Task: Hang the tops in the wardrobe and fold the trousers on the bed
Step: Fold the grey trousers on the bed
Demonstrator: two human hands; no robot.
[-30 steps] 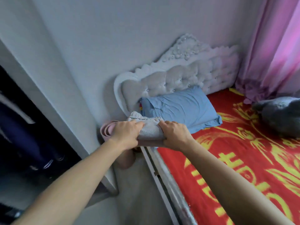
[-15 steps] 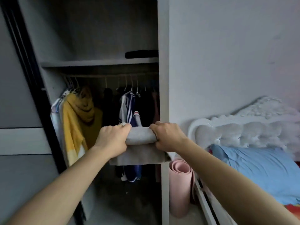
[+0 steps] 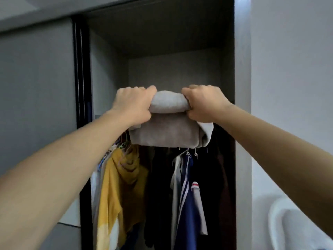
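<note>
Trousers (image 3: 167,132) gripped btwn left hand (image 3: 132,105), right hand (image 3: 203,103).

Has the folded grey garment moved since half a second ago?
Yes. The folded grey garment has risen from level with the yellow top to above it.

Left grip (image 3: 132,105) clenched, right grip (image 3: 203,103) clenched, both high

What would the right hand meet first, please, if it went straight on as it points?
Likely the wardrobe's back wall; the space ahead of the right hand looks free, though depth is unclear.
</note>
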